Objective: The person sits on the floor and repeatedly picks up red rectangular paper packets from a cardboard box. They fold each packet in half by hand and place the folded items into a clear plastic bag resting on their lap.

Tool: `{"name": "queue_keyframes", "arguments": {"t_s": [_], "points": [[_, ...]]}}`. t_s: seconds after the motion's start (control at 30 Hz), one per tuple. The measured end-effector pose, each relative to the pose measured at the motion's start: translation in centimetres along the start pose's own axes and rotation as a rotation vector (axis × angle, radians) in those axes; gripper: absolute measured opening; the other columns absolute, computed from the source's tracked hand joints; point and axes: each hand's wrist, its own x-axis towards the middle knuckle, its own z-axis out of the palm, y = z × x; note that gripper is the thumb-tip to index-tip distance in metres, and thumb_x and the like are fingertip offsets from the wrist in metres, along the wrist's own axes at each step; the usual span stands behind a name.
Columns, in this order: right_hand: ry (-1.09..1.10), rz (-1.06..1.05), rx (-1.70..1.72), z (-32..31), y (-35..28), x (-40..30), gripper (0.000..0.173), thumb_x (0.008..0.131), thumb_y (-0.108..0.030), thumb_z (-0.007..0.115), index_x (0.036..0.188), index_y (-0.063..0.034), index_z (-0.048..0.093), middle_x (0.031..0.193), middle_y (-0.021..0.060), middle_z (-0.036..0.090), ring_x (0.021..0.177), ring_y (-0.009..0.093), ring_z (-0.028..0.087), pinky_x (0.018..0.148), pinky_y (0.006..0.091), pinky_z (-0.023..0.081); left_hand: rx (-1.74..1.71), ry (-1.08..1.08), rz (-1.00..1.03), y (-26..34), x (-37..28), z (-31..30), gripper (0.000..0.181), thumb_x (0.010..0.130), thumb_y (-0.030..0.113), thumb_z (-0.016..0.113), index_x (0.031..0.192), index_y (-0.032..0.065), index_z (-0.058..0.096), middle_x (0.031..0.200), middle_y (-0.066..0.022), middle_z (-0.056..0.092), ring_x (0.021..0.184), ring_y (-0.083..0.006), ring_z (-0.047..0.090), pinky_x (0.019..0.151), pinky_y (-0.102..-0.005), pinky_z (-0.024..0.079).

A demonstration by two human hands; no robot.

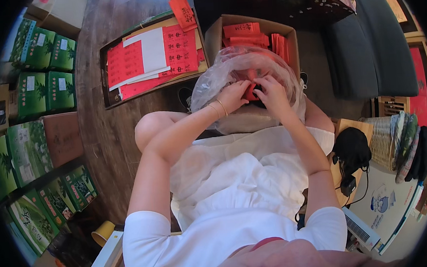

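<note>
A clear plastic bag (210,86) stands open before me, close to my lap. At its mouth my left hand (236,94) and my right hand (271,93) meet over a small red packet (249,91), with the fingers of both hands pinching it. A dark patch shows between the hands; whether it is an opening or an object I cannot tell. More red pieces show through the film behind the fingers. Just beyond the bag, a cardboard box (293,40) holds stacks of red paper packets (248,40) with black characters.
A shallow box (152,91) of red printed sheets (181,49) lies on the wooden floor at the left, with red strips (183,12) at its corner. Green cartons (31,93) line the far left. A dark cushioned seat (384,49) and a wicker basket (378,138) are at the right.
</note>
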Motion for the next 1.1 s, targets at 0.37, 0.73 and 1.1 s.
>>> {"name": "queue_keyframes", "arguments": {"t_s": [0.37, 0.73, 1.1], "points": [[0.064, -0.075, -0.149, -0.7, -0.1, 0.1, 0.01, 0.079, -0.006, 0.061, 0.088, -0.0013, 0.063, 0.087, 0.0162, 0.06, 0.078, 0.037, 0.06, 0.07, 0.0433, 0.049, -0.011, 0.019, 0.053, 0.4, 0.1, -0.3, 0.053, 0.067, 0.012, 0.075, 0.113, 0.0057, 0.049, 0.107, -0.0167, 0.058, 0.098, -0.0358, 0.057, 0.081, -0.0416, 0.047], [0.025, -0.004, 0.043, -2.1, -1.7, -0.1, 0.014, 0.076, -0.002, 0.063, 0.091, -0.0015, 0.064, 0.089, 0.0137, 0.061, 0.077, 0.029, 0.062, 0.07, 0.0369, 0.05, -0.043, 0.017, -0.002, -0.6, 0.1, 0.4, 0.052, 0.068, 0.012, 0.074, 0.113, 0.0064, 0.048, 0.103, -0.018, 0.058, 0.095, -0.0371, 0.057, 0.08, -0.0418, 0.047], [-0.059, -0.108, 0.107, -0.4, 0.2, -1.2, 0.015, 0.077, 0.003, 0.062, 0.091, 0.0004, 0.062, 0.084, 0.0134, 0.062, 0.072, 0.025, 0.064, 0.065, 0.033, 0.051, -0.076, 0.056, 0.042, -0.6, -0.1, 0.4, 0.052, 0.069, 0.015, 0.075, 0.113, 0.0056, 0.048, 0.102, -0.0169, 0.059, 0.093, -0.0364, 0.058, 0.079, -0.0417, 0.047]]}}
